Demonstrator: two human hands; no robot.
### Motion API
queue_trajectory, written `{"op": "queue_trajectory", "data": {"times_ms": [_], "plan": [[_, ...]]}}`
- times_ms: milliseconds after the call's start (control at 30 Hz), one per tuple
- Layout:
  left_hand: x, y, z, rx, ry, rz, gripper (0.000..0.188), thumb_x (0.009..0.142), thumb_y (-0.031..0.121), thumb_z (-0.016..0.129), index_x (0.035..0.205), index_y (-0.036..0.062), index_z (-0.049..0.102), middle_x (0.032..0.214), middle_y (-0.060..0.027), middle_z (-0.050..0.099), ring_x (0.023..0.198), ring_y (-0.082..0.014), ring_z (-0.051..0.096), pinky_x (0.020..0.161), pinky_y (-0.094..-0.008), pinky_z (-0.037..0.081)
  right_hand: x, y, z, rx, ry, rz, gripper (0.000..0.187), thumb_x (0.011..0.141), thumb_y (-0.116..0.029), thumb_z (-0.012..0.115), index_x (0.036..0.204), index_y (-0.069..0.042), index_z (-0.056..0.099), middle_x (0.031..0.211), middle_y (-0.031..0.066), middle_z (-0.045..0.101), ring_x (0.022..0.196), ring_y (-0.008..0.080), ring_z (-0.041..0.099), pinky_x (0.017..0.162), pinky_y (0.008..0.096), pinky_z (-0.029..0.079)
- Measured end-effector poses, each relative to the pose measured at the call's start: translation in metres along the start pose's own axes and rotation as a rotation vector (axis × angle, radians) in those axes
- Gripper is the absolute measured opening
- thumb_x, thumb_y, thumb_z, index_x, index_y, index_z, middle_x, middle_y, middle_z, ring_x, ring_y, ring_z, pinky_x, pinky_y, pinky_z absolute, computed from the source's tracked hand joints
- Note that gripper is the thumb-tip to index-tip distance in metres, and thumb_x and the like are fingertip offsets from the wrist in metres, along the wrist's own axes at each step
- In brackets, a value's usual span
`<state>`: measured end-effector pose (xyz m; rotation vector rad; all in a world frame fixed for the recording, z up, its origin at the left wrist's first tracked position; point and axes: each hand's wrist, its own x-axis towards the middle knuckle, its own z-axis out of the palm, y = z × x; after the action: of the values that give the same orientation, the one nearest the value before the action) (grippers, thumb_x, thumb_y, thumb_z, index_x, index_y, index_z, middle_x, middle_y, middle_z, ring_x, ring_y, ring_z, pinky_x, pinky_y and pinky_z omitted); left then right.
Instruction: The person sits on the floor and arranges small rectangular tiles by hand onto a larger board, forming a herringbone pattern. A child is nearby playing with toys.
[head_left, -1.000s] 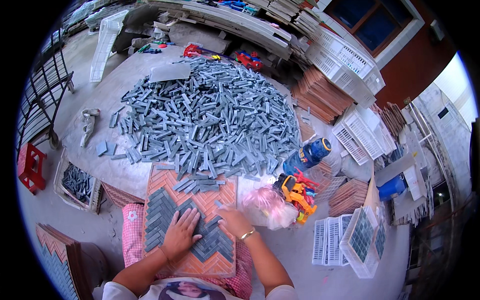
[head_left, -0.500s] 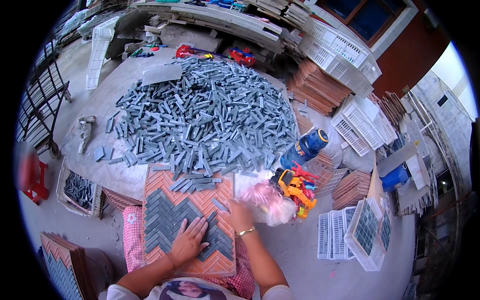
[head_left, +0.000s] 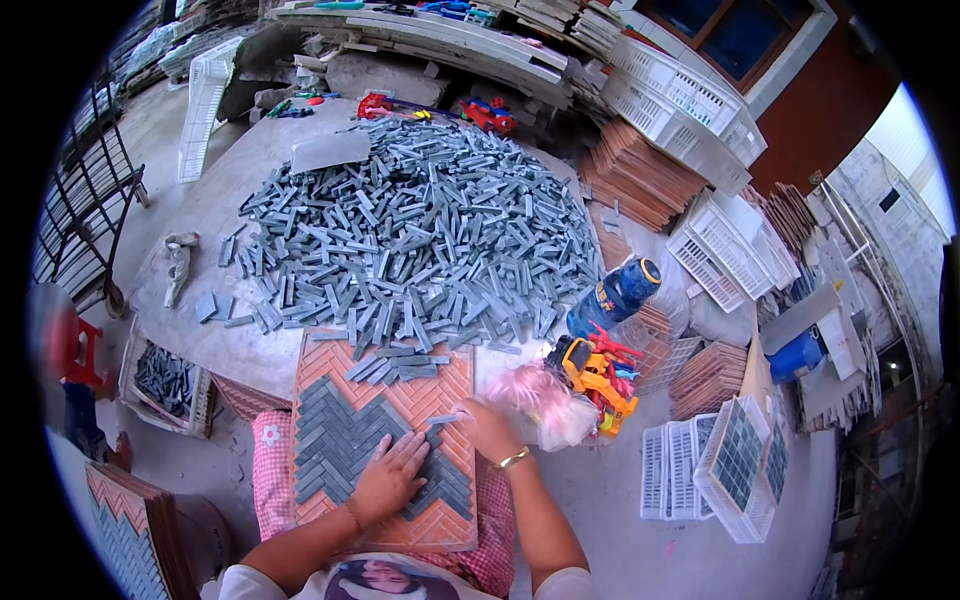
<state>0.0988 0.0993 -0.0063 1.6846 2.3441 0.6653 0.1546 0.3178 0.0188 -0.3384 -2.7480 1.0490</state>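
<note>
An orange herringbone-patterned board (head_left: 452, 378) rests on my lap and against the table edge. Grey tile strips (head_left: 335, 432) fill a broad zigzag band of its grooves. My left hand (head_left: 388, 478) lies flat on these laid strips, fingers spread and nothing in its grasp. Between the fingertips of my right hand (head_left: 488, 432) is one loose grey tile strip (head_left: 443, 419), held just over the board's upper right part. Several more loose strips (head_left: 395, 366) lie on the board's far edge, below a large heap of grey strips (head_left: 420, 230) on the table.
Right of the board sit a pink-haired doll (head_left: 545, 400), a yellow toy vehicle (head_left: 595, 380) and a blue bottle (head_left: 612, 297). White crates (head_left: 672, 470) stand on the right floor; a crate of strips (head_left: 140, 398) is at left. A person's leg (head_left: 88, 415) shows near a red stool (head_left: 82, 352).
My right hand has brought its tile strip slightly lower and turned it nearer to level. My left hand stays on the board. A person's leg has appeared at the left edge.
</note>
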Motion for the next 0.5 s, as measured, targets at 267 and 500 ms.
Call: {"op": "queue_trajectory", "data": {"times_ms": [267, 500], "plan": [[-0.003, 0.004, 0.002, 0.051, 0.036, -0.012, 0.06, 0.08, 0.026, 0.06, 0.131, 0.0029, 0.038, 0.14, -0.0146, 0.035, 0.129, -0.0276, 0.033, 0.104, -0.048, 0.026, 0.023, 0.014, 0.011, 0.167, -0.095, -0.045, 0.015, 0.082, -0.013, 0.058, 0.092, -0.003, 0.063, 0.088, 0.015, 0.064, 0.085, 0.0312, 0.061, 0.074, 0.0366, 0.048], [-0.005, 0.003, 0.003, 0.043, 0.047, 0.0, 0.059, 0.081, 0.026, 0.058, 0.131, 0.0028, 0.038, 0.139, -0.0149, 0.036, 0.13, -0.0285, 0.033, 0.105, -0.048, 0.025, 0.028, 0.009, 0.012, 0.193, -0.01, 0.036, 0.017, 0.083, -0.017, 0.058, 0.089, -0.002, 0.063, 0.082, 0.0144, 0.065, 0.077, 0.0289, 0.063, 0.07, 0.0356, 0.049]]}}
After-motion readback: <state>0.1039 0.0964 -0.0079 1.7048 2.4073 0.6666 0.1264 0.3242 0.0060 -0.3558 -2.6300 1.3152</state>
